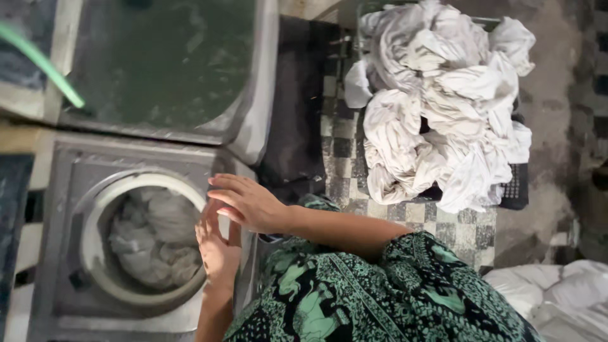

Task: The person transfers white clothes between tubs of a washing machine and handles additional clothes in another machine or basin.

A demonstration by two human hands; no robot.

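My left hand (pixel 217 248) lies open at the right rim of a round spinner tub (pixel 95 253) in a grey twin-tub washing machine (pixel 63 164), palm up and fingers apart. My right hand (pixel 246 201) hovers just above it, fingers stretched out toward the tub, holding nothing. Inside the tub sits a wad of wet white cloth (pixel 152 240). My green patterned dress (pixel 380 291) fills the bottom of the view.
The machine's other tub (pixel 164 63) holds murky green water, and a green hose (pixel 38 60) crosses its corner. A dark basket (pixel 516 190) heaped with white laundry (pixel 443 107) stands on the checkered floor (pixel 342 139). More white cloth (pixel 557 297) lies at the bottom right.
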